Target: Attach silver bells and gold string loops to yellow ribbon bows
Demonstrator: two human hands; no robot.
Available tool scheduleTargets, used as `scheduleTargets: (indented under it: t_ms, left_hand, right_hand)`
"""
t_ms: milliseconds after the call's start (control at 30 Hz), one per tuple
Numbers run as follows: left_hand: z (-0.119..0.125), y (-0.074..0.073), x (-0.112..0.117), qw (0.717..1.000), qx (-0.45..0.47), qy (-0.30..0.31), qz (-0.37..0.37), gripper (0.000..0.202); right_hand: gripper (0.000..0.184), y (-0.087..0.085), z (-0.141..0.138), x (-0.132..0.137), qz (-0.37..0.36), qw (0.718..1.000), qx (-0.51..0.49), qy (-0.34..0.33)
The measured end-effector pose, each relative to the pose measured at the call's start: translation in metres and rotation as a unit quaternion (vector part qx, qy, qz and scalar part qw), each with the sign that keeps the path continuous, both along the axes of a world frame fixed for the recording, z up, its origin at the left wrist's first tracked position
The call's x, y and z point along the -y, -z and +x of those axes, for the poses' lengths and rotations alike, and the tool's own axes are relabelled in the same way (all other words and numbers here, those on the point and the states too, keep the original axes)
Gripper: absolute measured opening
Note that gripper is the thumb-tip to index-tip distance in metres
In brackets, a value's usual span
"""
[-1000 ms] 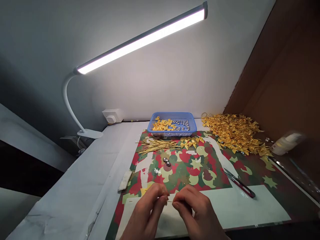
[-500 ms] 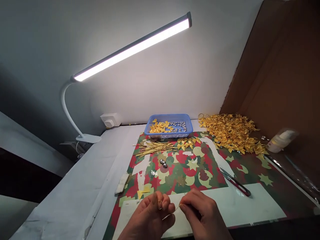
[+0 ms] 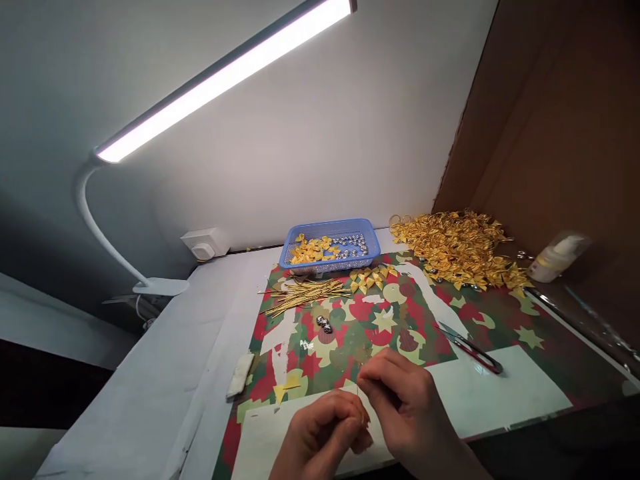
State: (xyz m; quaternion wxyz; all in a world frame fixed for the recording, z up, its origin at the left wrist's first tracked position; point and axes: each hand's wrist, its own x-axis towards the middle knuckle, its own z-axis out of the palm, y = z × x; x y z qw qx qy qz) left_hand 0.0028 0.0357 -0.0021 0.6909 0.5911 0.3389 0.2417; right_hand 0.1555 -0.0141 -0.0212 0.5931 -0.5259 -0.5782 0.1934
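Observation:
Low in the view, my left hand (image 3: 327, 430) is closed, its thumb and fingertips pinched together. A speck of gold shows at those fingertips; the fingers hide the rest of it. Just to the right and slightly higher, my right hand (image 3: 407, 397) is pinched shut, thumb against forefinger, on a thin gold tie that barely shows. Both hands are over a white sheet (image 3: 270, 433) on the patterned mat. Beyond them lie a few silver jingle bells (image 3: 324, 325), a bundle of thin gold ties (image 3: 310, 293) and several gold ribbon bows (image 3: 370, 279).
A blue basket (image 3: 327, 265) at the back holds gold bows and silver bells. To its right is a heap of gold bows (image 3: 455, 250). Scissors (image 3: 473, 350) and a pump bottle (image 3: 557, 259) lie right. A white lamp (image 3: 160, 287) and folded cloth (image 3: 241, 377) are left.
My left hand has moved right and turned over, its fingers closing into a pinch. My right hand has risen slightly, still pinching. The camera view has shifted a little.

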Motion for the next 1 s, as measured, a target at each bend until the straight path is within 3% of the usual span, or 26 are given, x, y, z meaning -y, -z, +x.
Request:
scheduleTargets:
  t_ms: [167,400,533,700,1000]
  left_hand:
    - [-0.006,0.007,0.000,1.000,0.002,-0.025,0.013,0.015]
    - [-0.004,0.015,-0.002,0.988,0.023,-0.150,0.019,0.014]
    - [-0.004,0.010,-0.007,0.981,0.040,-0.187,-0.011,0.022]
    - [-0.006,-0.002,-0.012,0.979,0.042,-0.190,-0.053,0.026]
    - [-0.015,-0.009,-0.018,0.976,-0.004,-0.216,-0.016,0.020]
  right_hand:
    - [0.018,0.002,-0.005,-0.001,-0.002,1.000,0.011,-0.016]
    - [0.019,0.006,-0.005,0.005,-0.008,1.000,0.004,-0.009]
    - [0.021,0.008,0.000,0.008,-0.026,1.000,0.011,-0.003]
    - [0.022,0.017,-0.002,0.011,-0.029,0.998,0.058,-0.004]
    - [0.016,0.017,0.014,0.014,-0.004,0.997,0.056,0.059]
